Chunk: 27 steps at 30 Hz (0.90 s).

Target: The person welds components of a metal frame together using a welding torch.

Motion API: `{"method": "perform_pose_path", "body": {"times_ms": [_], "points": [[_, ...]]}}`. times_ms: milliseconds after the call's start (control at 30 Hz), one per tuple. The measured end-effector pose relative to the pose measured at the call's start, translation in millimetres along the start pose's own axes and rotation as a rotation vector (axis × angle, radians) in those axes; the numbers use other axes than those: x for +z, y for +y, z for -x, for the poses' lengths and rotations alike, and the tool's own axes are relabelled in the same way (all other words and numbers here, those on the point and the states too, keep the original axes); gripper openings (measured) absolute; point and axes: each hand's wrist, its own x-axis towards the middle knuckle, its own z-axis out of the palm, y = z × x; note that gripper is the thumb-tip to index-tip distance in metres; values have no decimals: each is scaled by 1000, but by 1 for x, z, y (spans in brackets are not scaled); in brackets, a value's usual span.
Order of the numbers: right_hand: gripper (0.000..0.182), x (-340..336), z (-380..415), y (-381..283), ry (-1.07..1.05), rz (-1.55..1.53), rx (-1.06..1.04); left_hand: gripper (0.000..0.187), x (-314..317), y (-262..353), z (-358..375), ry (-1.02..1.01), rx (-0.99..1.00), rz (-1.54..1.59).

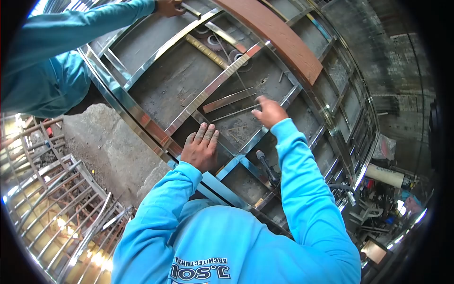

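Note:
My left hand (201, 146) lies over a shiny metal frame (227, 168), its fingers stretched out and nothing visible in them. My right hand (271, 112) hovers at a crossbar to the right, thumb and forefinger apart, slightly smeared by motion. Just left of its fingertips are a short flat metal strip (228, 100) and a thin rod (231, 115); I see no grip on either. Between my forearms, a dark tool with a grey handle (268, 168) sits in a frame opening.
At the upper left, a co-worker's hand (169, 7) is at a metal bar. A reddish-brown board (279, 38) lies along the frame's far side. A gold-coloured bar (206, 51) and round discs (214, 42) show below the frame. Metal grilles (71, 203) stand lower left.

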Motion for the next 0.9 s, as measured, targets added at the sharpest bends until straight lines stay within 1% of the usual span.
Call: {"method": "perform_pose_path", "body": {"times_ms": [33, 67, 100, 167, 233, 300, 333, 367, 433, 500, 533, 567, 633, 700, 767, 900], "points": [[34, -3, -4, -6, -117, 53, 7, 52, -1, 0, -1, -7, 12, -6], [26, -6, -2, -11, -99, 27, -14, 53, -1, -1, -1, -13, 17, -13], [24, -15, 3, -11, -83, -51, -35, 54, -1, -1, 0, -24, 17, -18], [20, -68, 21, -30, -61, -212, -79, 56, 1, -1, 1, -33, 4, -22], [20, -146, 44, -52, -2, -285, -62, 56, 1, 0, 1, -35, 9, -32], [20, -202, 61, -51, 280, -229, -1, 56, -1, 0, 2, -51, 7, -20], [20, -230, 67, -49, 384, -176, 12, 56, -3, 0, 0, -51, 7, -15], [21, -252, 70, -43, 487, -122, 20, 52, -3, 1, -1, -39, 18, -12], [19, -287, 65, -6, 618, 12, -37, 45, 0, 0, 1, -19, 22, -8], [18, -305, 50, 15, 588, 116, -152, 47, 4, -2, 2, 5, 28, -16], [18, -305, 39, 19, 562, 162, -212, 50, 4, -1, 2, 2, 22, -14], [19, -296, 27, 20, 487, 169, -256, 52, 3, -1, 2, -5, 14, -14], [19, -265, 2, 27, 338, 179, -342, 50, -1, -1, 2, -6, 4, -3], [21, -222, -25, 27, 290, 234, -426, 50, -2, 0, 1, -17, 1, -9], [22, -179, -49, 25, 276, 262, -482, 45, -1, 0, 0, 4, 2, -20], [25, -119, -88, 48, 258, 391, -560, 41, 0, 0, -1, 29, -8, -2]]}}
